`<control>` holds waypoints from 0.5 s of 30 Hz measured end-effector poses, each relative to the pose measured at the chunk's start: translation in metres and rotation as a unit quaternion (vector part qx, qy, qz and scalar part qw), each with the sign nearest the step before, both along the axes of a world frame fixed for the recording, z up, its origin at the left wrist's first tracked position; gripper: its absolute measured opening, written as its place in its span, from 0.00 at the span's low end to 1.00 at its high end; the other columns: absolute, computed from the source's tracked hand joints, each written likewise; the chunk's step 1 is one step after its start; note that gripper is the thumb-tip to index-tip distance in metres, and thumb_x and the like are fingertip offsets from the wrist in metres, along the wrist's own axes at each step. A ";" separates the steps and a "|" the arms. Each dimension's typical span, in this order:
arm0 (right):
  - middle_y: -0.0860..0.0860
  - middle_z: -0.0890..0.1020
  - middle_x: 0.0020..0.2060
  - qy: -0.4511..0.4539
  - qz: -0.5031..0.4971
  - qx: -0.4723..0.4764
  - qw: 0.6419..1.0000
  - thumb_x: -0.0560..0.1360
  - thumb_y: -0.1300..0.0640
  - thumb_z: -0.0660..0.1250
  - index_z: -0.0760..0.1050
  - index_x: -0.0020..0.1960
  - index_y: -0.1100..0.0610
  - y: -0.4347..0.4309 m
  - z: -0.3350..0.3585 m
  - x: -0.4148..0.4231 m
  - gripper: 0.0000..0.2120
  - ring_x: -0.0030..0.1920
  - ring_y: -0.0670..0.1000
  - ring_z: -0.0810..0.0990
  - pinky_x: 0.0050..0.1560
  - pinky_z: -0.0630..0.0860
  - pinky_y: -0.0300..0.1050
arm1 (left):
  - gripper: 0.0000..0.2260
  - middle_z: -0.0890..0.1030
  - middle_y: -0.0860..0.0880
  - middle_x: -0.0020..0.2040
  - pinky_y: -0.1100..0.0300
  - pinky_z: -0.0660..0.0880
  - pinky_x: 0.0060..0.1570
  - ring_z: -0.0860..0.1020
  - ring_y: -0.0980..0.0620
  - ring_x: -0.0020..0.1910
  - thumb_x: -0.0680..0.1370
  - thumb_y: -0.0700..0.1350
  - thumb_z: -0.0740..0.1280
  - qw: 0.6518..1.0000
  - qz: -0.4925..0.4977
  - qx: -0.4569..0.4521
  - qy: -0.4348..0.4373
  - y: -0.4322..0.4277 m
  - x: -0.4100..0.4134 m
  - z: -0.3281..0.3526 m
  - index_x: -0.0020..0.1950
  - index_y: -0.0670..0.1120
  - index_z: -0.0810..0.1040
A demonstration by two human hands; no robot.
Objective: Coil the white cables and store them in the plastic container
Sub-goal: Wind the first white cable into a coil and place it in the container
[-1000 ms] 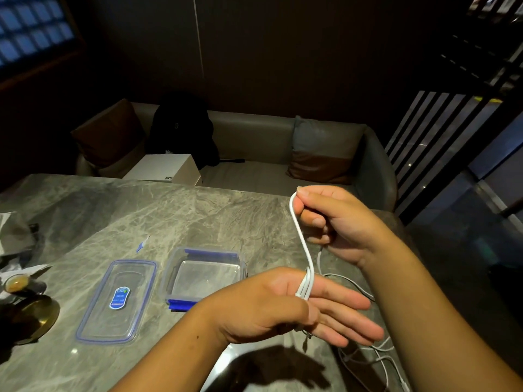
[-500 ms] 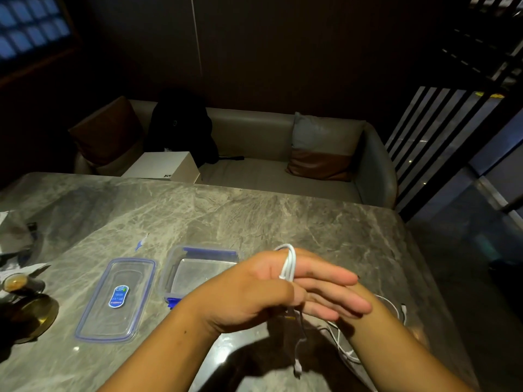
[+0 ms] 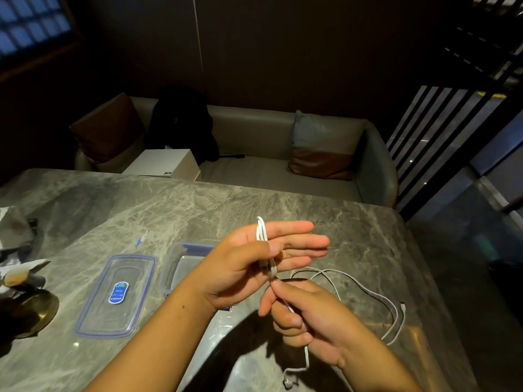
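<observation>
My left hand (image 3: 254, 258) is held above the table with fingers stretched out flat, and a white cable (image 3: 261, 232) is looped around them, pinned by the thumb. Just below it my right hand (image 3: 308, 315) pinches the same cable between thumb and fingers. The cable's loose tail hangs under my right hand, ending in a plug (image 3: 288, 381). More white cable (image 3: 376, 295) lies in slack curves on the table to the right. The clear plastic container (image 3: 181, 261) with blue clips stands open behind my left wrist, partly hidden.
The container's clear lid (image 3: 117, 295) with a blue sticker lies flat to its left. A brass dish (image 3: 34, 309) and a small cup (image 3: 14, 275) sit at the left edge of the marble table (image 3: 169, 210). A sofa with cushions runs behind.
My right hand has come out from under my left hand and now grips the cable below it. Another turn of cable sits around my left fingers, which rose slightly.
</observation>
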State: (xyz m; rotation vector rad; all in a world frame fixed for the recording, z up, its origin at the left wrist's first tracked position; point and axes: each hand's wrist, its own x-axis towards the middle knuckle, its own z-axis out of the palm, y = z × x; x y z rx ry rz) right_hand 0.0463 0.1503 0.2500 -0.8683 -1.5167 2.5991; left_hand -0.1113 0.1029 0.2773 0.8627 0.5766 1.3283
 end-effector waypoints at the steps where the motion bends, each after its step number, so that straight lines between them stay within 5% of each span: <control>1: 0.41 0.67 0.23 0.005 0.008 0.004 1.000 0.82 0.47 0.56 0.77 0.42 0.54 -0.002 -0.001 0.003 0.18 0.21 0.41 0.59 0.23 0.54 0.36 | 0.20 0.73 0.31 0.68 0.48 0.69 0.70 0.72 0.34 0.69 0.80 0.34 0.54 1.000 0.001 -0.002 0.003 0.001 0.000 -0.002 0.72 0.32 0.65; 5: 0.42 0.68 0.23 -0.018 0.001 0.100 0.995 0.83 0.48 0.55 0.79 0.43 0.52 -0.011 0.010 0.009 0.18 0.22 0.41 0.60 0.23 0.55 0.37 | 0.20 0.75 0.32 0.67 0.48 0.70 0.69 0.74 0.34 0.68 0.80 0.35 0.55 1.000 0.014 -0.013 0.023 0.003 0.003 -0.006 0.72 0.32 0.66; 9: 0.48 0.70 0.21 -0.076 -0.015 0.181 0.980 0.82 0.56 0.58 0.82 0.43 0.61 -0.014 0.022 0.014 0.17 0.22 0.44 0.63 0.24 0.60 0.36 | 0.19 0.75 0.32 0.66 0.49 0.71 0.69 0.74 0.35 0.67 0.81 0.35 0.55 0.999 0.017 -0.023 0.043 0.006 0.001 -0.009 0.72 0.32 0.67; 15: 0.47 0.70 0.21 -0.058 0.021 0.222 0.973 0.78 0.58 0.66 0.83 0.42 0.58 0.001 0.059 0.028 0.10 0.22 0.42 0.64 0.25 0.62 0.30 | 0.19 0.77 0.34 0.66 0.48 0.70 0.69 0.75 0.36 0.67 0.81 0.36 0.58 0.996 0.029 -0.052 0.068 0.007 0.000 -0.019 0.72 0.34 0.67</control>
